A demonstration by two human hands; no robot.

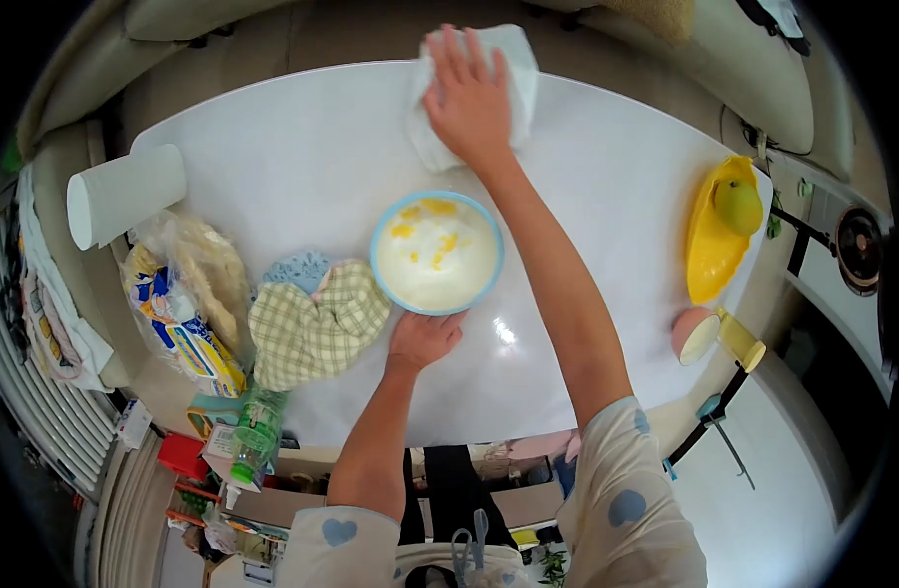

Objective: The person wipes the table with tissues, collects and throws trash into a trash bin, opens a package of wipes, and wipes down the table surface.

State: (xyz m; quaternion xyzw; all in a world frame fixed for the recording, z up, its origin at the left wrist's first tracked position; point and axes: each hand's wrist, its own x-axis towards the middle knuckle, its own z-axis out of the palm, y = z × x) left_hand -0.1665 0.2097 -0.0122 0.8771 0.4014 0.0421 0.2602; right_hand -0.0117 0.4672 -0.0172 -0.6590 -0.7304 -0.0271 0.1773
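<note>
My right hand [469, 103] lies flat with its fingers spread on a white wiping cloth [520, 73] at the far edge of the table; whether it is fabric or paper I cannot tell. Nearer to me, my left hand [425, 338] is against the near side of a blue-rimmed bowl [375, 257]. Its fingers curl in under the rim and are partly hidden. White food with several yellow pieces [439, 245] on top fills the bowl. A green checked cloth [317, 328] is bunched just left of it.
On the left are a white paper roll [131, 196], a plastic bag [209, 265], a yellow-blue packet [199, 343] and a green bottle [258, 431]. A yellow dish [709, 250] with a green fruit [738, 206] and a pink bowl [694, 335] stand near the right edge. Sofas line the far side.
</note>
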